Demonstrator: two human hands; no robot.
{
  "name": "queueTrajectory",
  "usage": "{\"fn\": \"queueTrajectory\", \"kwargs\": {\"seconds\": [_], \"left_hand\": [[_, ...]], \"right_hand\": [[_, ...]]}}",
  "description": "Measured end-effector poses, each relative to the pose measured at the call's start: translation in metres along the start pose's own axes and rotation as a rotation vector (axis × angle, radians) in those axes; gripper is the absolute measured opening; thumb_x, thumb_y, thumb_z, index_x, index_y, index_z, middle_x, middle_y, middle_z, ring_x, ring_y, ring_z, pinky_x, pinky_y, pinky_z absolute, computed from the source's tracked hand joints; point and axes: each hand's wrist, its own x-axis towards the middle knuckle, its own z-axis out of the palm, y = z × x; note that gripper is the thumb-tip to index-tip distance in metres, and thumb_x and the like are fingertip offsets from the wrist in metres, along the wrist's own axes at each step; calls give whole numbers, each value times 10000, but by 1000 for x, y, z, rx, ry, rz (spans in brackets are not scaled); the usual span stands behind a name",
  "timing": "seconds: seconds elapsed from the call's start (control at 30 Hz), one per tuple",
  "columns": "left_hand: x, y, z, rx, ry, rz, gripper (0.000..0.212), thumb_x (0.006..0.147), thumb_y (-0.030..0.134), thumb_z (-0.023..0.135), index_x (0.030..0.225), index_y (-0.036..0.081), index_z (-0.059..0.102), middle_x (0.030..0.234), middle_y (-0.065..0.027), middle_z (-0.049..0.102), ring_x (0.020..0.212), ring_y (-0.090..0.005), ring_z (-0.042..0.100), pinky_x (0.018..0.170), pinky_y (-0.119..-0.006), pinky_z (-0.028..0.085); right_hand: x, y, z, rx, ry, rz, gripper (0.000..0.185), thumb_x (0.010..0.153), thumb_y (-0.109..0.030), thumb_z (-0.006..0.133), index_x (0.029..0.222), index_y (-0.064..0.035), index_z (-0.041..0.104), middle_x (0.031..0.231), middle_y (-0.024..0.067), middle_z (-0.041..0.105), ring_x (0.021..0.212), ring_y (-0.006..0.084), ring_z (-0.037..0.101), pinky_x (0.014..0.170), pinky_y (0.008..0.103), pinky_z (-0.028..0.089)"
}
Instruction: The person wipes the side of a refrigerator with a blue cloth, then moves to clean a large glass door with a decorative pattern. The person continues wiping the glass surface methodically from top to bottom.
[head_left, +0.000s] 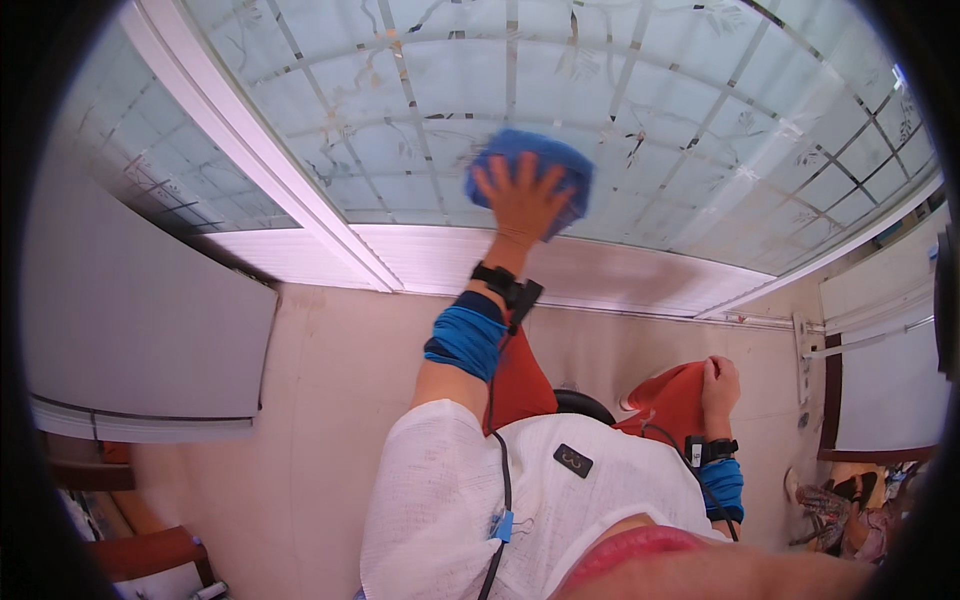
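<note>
My left hand (525, 199), fingers spread, presses a folded blue cloth (574, 169) flat against a frosted glass panel (660, 82) with a grid and leaf pattern. The cloth sticks out around the fingers, near the lower part of the pane. Low on the right, my right hand (721, 381) rests on the knee of my red trousers (671, 394); no object shows in it, and its fingertips are hard to make out. Each wrist bears a black strap with a device and a cable.
A pale frame post (277, 172) divides the glass, and a pale ridged sill (450, 247) runs beneath it. A grey-white panel (150, 300) stands at left. At right are a white-topped piece of furniture (889, 382) and, lower down, another person (862, 521). A dark round seat edge (581, 405) shows under me.
</note>
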Motion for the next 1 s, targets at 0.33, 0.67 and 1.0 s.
{"fn": "queueTrajectory", "kwargs": {"seconds": [0.33, 0.67, 1.0], "left_hand": [[-44, -205, -27, 158, 243, -748, 746, 1050, 454, 427, 1578, -8, 173, 1644, -334, 94, 1500, -572, 40, 1193, -661, 136], [-65, -25, 95, 1401, -88, -824, 749, 1129, 334, 315, 1568, 103, -246, 1604, -264, 334, 1367, -470, 486, 1081, -540, 451], [-79, 33, 124, 1576, -153, -824, 551, 1125, 358, 309, 1561, 41, 192, 1594, -176, 400, 1403, -391, 477, 1104, -487, 426]], "right_hand": [[2, 5, -12, -68, -52, 89, 253, 970, -303, 617, 1058, -89, 720, 1062, 109, 720, 1004, 322, 668, 870, 417, 530], [9, 5, 0, -28, -39, 46, 237, 945, -293, 641, 1010, -84, 732, 1018, 106, 724, 958, 325, 672, 831, 429, 533], [9, 9, 6, -33, -33, -1, 216, 932, -276, 646, 1013, -97, 736, 1026, 96, 723, 974, 324, 662, 854, 433, 525]]}}
